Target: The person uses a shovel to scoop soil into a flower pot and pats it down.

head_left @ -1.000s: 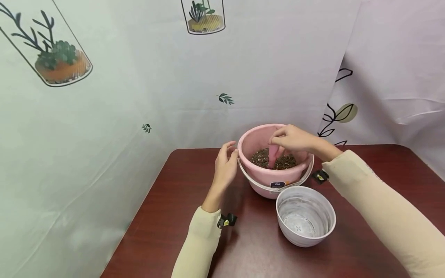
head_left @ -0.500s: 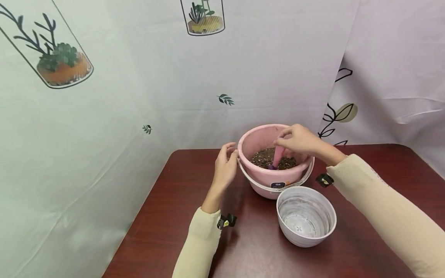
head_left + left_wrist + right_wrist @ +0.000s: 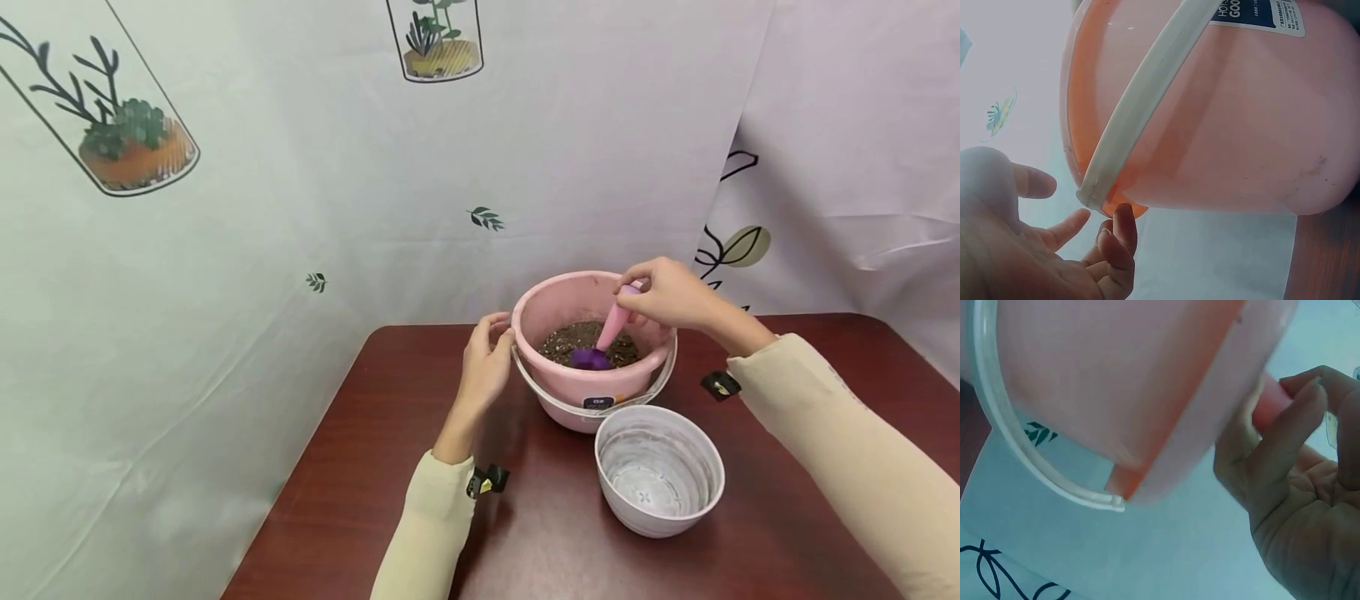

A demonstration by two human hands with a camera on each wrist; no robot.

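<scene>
1. The scoop (image 3: 614, 326) leans in the pink bucket (image 3: 573, 386), purple end in the soil (image 3: 570, 339); the right hand (image 3: 669, 293) pinches it.
2. Scooping seems in hand; the next move likely calls for a level lift.
3. The left hand (image 3: 486, 362) is loosely spread at the bucket; a bowl (image 3: 637, 518) stands nearby on the desk (image 3: 367, 442).

Indoor spot, screened-off corner; home, office or studio, cannot tell which. Pale wrinkled cloth (image 3: 360, 158) hung wall-like at left, back and right, panels overlapping toward right. Printed jar plants (image 3: 138, 133) and leaf sprigs (image 3: 486, 219) give homely, decorative look. Dark red-brown wood-look desk (image 3: 352, 467), rounded far corners, close to back cloth. Gardening touch on it: pink bucket (image 3: 570, 387) with soil (image 3: 562, 342), white pot (image 3: 652, 523).
</scene>
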